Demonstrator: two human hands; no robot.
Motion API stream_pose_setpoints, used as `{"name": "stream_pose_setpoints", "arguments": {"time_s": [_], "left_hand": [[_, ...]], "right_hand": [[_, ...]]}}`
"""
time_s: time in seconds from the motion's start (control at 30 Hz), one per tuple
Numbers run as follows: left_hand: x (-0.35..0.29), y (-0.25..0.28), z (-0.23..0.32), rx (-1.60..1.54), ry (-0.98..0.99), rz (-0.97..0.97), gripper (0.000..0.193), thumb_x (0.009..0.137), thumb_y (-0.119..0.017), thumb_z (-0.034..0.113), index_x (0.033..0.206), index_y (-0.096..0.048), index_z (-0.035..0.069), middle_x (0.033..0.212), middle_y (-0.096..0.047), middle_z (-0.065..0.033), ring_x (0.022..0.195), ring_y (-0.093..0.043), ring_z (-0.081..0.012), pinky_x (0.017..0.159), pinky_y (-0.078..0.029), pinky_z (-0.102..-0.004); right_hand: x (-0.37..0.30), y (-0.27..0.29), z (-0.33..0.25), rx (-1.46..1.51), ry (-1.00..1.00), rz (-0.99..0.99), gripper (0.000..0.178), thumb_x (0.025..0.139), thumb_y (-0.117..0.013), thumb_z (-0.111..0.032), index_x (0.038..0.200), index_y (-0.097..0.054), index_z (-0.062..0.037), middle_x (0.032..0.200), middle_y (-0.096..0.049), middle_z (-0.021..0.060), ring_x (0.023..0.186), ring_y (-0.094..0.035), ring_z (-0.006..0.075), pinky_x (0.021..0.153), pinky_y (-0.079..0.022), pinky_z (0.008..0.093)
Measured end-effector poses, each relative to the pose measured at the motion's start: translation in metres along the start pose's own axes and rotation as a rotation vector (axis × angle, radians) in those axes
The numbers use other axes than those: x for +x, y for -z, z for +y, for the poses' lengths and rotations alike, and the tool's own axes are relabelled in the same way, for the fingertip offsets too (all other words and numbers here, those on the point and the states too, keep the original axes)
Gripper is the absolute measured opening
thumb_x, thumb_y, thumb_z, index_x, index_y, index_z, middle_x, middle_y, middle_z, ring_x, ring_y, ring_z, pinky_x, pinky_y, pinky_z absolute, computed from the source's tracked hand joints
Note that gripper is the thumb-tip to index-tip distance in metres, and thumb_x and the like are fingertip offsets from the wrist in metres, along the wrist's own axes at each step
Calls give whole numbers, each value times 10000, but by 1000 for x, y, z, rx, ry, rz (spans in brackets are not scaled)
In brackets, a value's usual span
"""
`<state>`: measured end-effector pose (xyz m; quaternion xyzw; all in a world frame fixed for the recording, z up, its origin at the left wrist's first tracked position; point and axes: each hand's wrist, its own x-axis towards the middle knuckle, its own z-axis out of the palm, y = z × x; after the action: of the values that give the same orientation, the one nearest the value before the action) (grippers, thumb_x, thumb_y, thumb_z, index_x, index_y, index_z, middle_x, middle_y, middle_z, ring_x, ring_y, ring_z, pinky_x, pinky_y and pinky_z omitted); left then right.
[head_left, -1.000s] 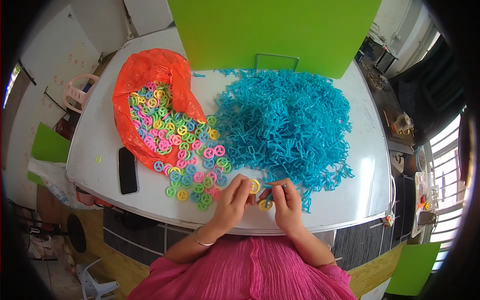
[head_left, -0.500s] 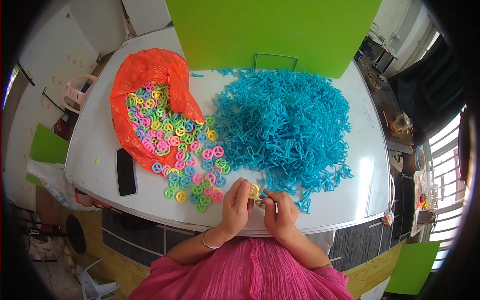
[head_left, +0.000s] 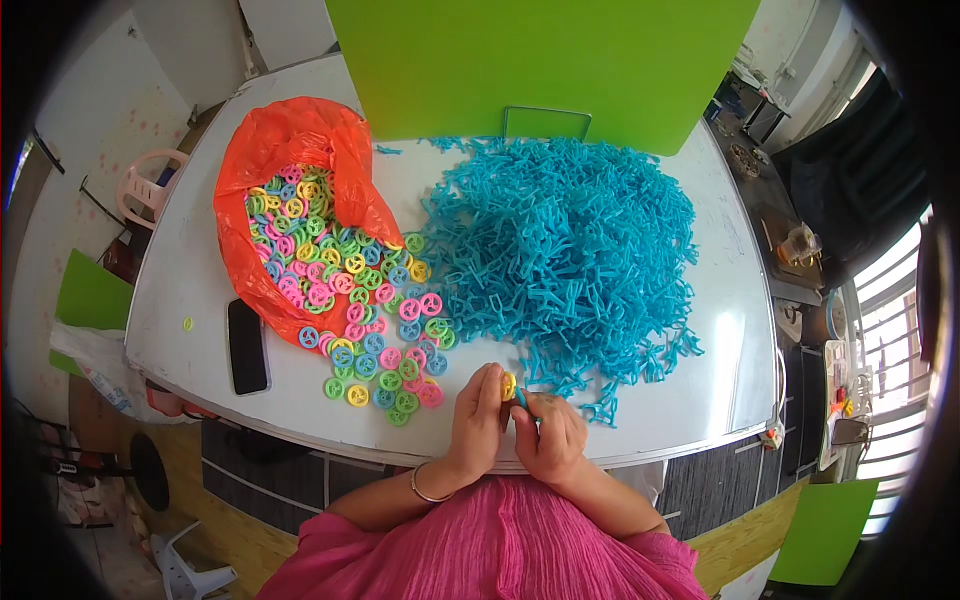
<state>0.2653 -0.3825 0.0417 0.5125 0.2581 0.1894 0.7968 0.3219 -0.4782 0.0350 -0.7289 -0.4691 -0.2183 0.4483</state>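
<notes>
Near the table's front edge, my left hand (head_left: 478, 420) is closed on a small yellow spoked plastic wheel (head_left: 509, 385), pinched at the fingertips. My right hand (head_left: 553, 437) grips a small blue plastic piece (head_left: 521, 399), its tip up against the wheel; whether it is through the wheel is too small to tell. Just beyond my right hand lies a big heap of similar blue plastic pieces (head_left: 570, 240). Pink, green, yellow and blue wheels (head_left: 390, 357) are scattered left of my hands, spilling from a red plastic bag (head_left: 240, 225).
A black phone (head_left: 248, 345) lies left of the bag on the white table (head_left: 190, 290). Behind the blue heap stands a bright green panel (head_left: 540, 60) with a thin wire frame (head_left: 547, 122) in front. One green ring (head_left: 187, 324) sits alone at the far left.
My right hand has shifted slightly left and closed the gap, bringing the blue piece against the yellow wheel. A second yellow bit seen below the wheel earlier no longer shows there.
</notes>
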Motion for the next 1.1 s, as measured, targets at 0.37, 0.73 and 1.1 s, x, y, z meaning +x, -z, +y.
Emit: {"name": "stream_pose_setpoints", "arguments": {"time_s": [0.37,0.73,1.1], "left_hand": [[3,0,-2,79,-218,30,311,1016,-426,235,757,-445,64,636,-375,37,573,-324,-24,471,-281,-224],[14,20,0,495,-294,-54,320,993,-471,242,772,-463,11,562,-407,-97,484,-368,-135,452,-326,-311],[16,19,6,452,-28,-181,366,998,-456,311,769,-560,46,543,-475,11,440,-453,-59,418,-326,-227]], "right_hand": [[2,-1,-1,-73,17,-35,162,807,-699,-58,887,-576,13,771,-641,123,622,-630,255,535,-505,309],[-2,6,4,-196,121,-203,206,791,-712,-89,910,-573,5,784,-644,97,626,-631,212,533,-501,296],[-1,15,1,157,-440,-251,129,850,-665,-79,924,-601,5,755,-629,111,625,-627,221,527,-465,287]]}}
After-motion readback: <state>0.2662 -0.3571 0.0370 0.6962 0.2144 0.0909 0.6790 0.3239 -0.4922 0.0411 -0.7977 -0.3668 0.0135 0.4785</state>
